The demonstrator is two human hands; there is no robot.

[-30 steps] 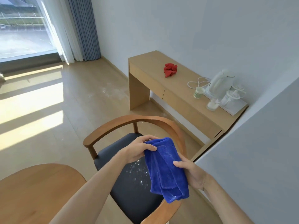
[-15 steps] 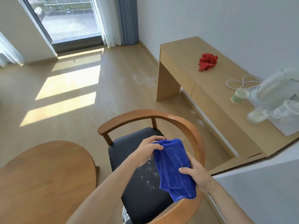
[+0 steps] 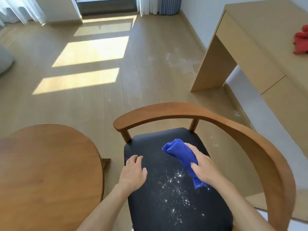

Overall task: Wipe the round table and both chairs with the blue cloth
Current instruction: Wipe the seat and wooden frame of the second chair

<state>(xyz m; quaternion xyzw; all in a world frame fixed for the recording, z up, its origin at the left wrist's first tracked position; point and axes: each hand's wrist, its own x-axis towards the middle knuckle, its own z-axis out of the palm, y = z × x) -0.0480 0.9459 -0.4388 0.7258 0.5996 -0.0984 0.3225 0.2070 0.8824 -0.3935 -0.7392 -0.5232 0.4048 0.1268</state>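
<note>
Cloth point(image 3: 183, 157) gripped in right hand point(image 3: 202, 167) is angling along the seat point(image 3: 150, 144), crumbs point(image 3: 175, 185) lying just left; left hand point(image 3: 133, 172), open, is resting nearer.

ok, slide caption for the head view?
Right hand holds blue cloth over speckled chair seat; left hand open.

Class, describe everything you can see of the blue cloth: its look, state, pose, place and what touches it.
The blue cloth is a bright royal-blue, fluffy towel-like fabric, folded or bunched into a thick elongated wad. It lies slanted over the right part of the chair's black seat, beside a scatter of white specks. The right hand grips it around the middle, fingers curled over it; both ends stick out past the hand. The left hand does not touch it.
</note>
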